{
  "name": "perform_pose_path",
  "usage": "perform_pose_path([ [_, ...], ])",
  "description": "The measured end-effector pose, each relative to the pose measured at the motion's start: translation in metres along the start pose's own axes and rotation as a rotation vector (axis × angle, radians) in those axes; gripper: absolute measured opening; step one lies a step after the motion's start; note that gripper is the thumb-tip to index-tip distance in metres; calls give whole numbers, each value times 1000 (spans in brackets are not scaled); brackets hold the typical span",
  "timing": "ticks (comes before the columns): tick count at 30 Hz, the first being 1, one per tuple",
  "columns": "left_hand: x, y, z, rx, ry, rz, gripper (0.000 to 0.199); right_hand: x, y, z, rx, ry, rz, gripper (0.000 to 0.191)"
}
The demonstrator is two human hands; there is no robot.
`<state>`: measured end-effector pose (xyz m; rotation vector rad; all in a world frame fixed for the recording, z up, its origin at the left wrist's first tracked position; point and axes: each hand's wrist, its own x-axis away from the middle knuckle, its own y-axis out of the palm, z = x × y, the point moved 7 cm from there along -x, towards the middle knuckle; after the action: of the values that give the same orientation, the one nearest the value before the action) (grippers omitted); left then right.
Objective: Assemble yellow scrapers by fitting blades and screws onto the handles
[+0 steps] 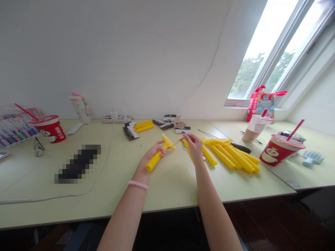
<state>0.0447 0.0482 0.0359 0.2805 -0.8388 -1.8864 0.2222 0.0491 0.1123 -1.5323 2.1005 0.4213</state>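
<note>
My left hand (pixel 154 152) is wrapped round a yellow plastic tool (pixel 154 161) with a tubular handle and a wide head tilted up and away. Pinched in my right hand (pixel 193 142) is a small thin item (pixel 178 142), whose tip points toward the head of the yellow tool; its details are too small to tell. Beside and under my right hand lie more yellow pieces. Several yellow tools (pixel 230 155) form a pile to the right, their handles toward the table's front edge.
Yellow tubes (pixel 143 126) and black-and-white cards (pixel 131 132) lie at the back. A black-handled tool (pixel 241 148) is behind the pile. Red cups stand right (pixel 278 153) and left (pixel 53 129). A white cable (pixel 101 170) crosses the left side, near a pixelated dark object (pixel 78 165).
</note>
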Motion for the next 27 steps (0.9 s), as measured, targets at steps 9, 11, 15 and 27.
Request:
perform_pose_path([
  [9,0,0,0,-25,2,-9,73,1,3,6,-9,12,-6,36],
  [11,0,1,1,-13,14,-9,73,1,2,4,38,-13,1,37],
  [15,1,-1,3,5,29,8,74,3,4,0,109,-46,-29,39],
  [27,2,0,1,-51,-7,58,70,1,-1,-9,106,-96,-10,35],
])
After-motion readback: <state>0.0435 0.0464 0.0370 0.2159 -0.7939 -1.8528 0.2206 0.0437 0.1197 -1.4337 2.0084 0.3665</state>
